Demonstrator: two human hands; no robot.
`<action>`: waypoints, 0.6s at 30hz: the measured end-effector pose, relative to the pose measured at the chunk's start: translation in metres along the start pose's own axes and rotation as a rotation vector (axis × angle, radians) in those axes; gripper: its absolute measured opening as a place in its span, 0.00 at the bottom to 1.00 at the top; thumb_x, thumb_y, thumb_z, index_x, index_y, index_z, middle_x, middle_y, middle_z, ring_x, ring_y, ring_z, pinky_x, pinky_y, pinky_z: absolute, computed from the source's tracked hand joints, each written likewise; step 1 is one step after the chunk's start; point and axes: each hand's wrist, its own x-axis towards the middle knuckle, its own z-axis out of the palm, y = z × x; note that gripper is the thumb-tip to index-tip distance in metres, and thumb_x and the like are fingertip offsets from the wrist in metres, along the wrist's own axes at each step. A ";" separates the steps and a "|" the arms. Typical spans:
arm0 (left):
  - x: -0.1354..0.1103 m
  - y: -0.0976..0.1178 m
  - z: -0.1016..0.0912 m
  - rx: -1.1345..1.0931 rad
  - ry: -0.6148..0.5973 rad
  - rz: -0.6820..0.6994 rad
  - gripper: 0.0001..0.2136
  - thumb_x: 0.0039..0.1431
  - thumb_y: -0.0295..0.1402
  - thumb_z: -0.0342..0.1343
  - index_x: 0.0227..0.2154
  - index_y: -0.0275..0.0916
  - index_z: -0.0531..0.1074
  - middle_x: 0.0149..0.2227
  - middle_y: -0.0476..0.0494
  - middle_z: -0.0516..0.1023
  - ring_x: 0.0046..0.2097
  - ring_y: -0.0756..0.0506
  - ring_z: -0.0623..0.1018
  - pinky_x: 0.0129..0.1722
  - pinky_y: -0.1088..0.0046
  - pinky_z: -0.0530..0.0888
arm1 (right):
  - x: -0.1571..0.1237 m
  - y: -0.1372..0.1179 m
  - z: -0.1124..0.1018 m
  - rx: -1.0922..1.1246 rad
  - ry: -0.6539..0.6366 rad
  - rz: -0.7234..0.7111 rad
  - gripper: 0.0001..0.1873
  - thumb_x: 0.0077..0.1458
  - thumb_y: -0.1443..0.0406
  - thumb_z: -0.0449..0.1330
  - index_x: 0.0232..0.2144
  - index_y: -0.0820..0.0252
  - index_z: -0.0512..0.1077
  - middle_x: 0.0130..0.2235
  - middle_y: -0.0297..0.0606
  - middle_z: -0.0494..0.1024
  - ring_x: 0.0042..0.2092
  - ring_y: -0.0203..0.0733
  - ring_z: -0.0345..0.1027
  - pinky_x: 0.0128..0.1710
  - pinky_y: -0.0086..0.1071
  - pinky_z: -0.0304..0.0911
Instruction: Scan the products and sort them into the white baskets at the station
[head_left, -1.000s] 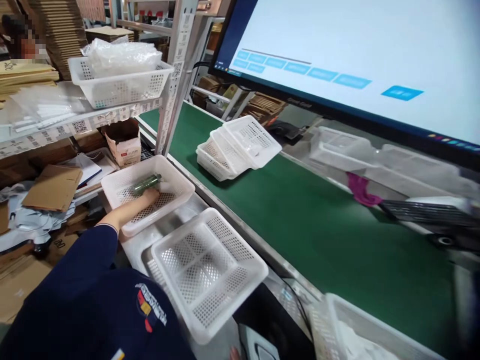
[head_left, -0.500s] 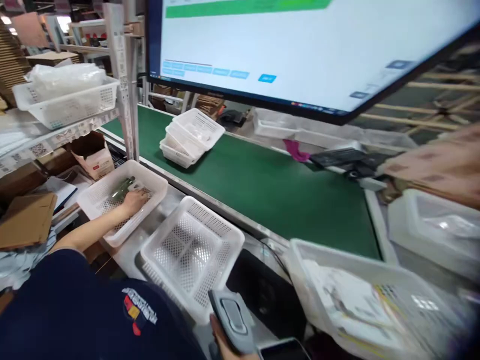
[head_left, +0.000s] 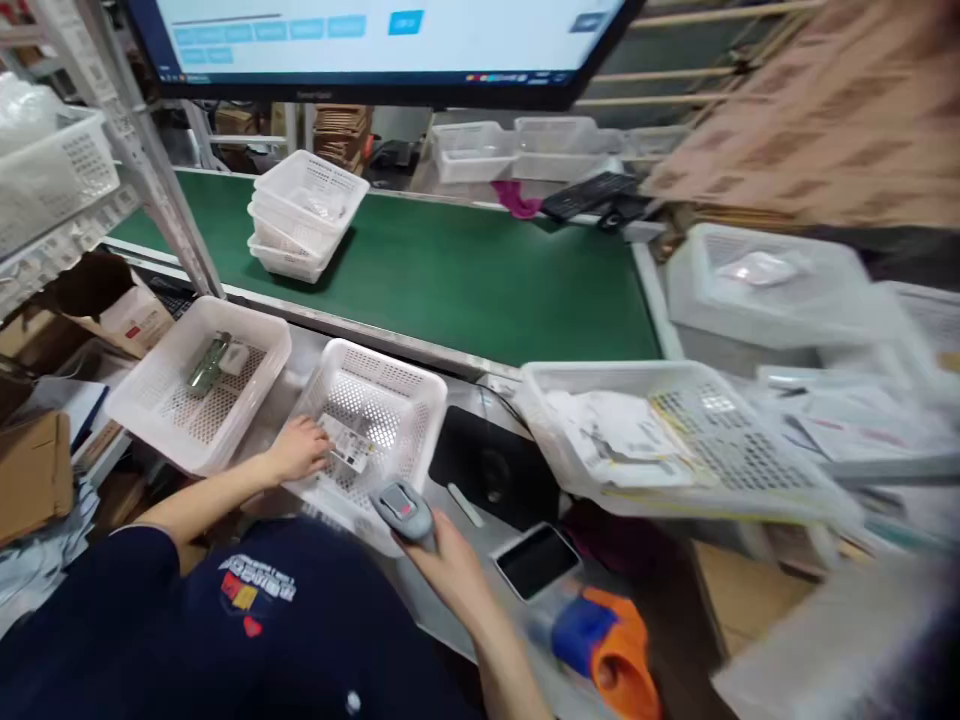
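My left hand (head_left: 302, 447) is pinching the left end of a flat white printed packet (head_left: 349, 445) inside the nine o'clock side of a white perforated plastic basket (head_left: 386, 368); gripping only that end is leaving most of its print uncovered. My right hand (head_left: 448, 557) is wrapping round a grey handheld scanner (head_left: 403, 508) at the basket's five o'clock, probably keeping its front clear of my fingers. Toward ten o'clock, a second white plastic basket (head_left: 206, 421) is containing a dark green cylindrical item (head_left: 208, 364) and a small white block (head_left: 235, 358), its walls likely keeping both together.
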 end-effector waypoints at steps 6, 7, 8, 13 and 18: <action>0.003 -0.115 -0.080 -0.039 0.424 -0.846 0.21 0.76 0.36 0.59 0.67 0.38 0.76 0.76 0.27 0.68 0.77 0.29 0.66 0.77 0.47 0.65 | -0.027 0.090 0.023 0.214 0.062 0.259 0.35 0.34 0.37 0.70 0.38 0.54 0.82 0.43 0.49 0.88 0.53 0.75 0.82 0.58 0.60 0.75; 0.000 -0.133 -0.087 -0.053 0.430 -0.962 0.23 0.74 0.37 0.63 0.68 0.35 0.75 0.79 0.22 0.61 0.79 0.24 0.61 0.77 0.41 0.64 | -0.029 0.100 0.028 0.226 0.065 0.277 0.35 0.34 0.36 0.70 0.37 0.53 0.82 0.41 0.48 0.88 0.51 0.75 0.83 0.57 0.60 0.76; -0.003 -0.147 -0.090 -0.076 0.408 -1.037 0.27 0.71 0.38 0.67 0.68 0.33 0.74 0.80 0.17 0.56 0.80 0.19 0.57 0.75 0.35 0.64 | -0.030 0.106 0.032 0.228 0.080 0.280 0.35 0.35 0.35 0.69 0.36 0.53 0.81 0.40 0.48 0.88 0.50 0.75 0.83 0.56 0.60 0.77; -0.016 -0.183 -0.082 -0.164 0.269 -1.115 0.31 0.64 0.37 0.75 0.64 0.29 0.72 0.79 0.06 0.52 0.77 0.14 0.60 0.67 0.32 0.68 | -0.016 0.091 0.046 0.222 0.099 0.223 0.36 0.36 0.36 0.69 0.38 0.55 0.81 0.44 0.52 0.87 0.53 0.73 0.82 0.53 0.53 0.78; -0.027 -0.201 -0.095 -0.226 0.200 -1.121 0.21 0.63 0.36 0.73 0.53 0.29 0.76 0.72 0.14 0.68 0.67 0.28 0.75 0.65 0.47 0.74 | 0.000 0.049 0.042 0.204 0.126 0.163 0.37 0.37 0.35 0.66 0.38 0.58 0.79 0.43 0.54 0.86 0.50 0.71 0.83 0.48 0.50 0.77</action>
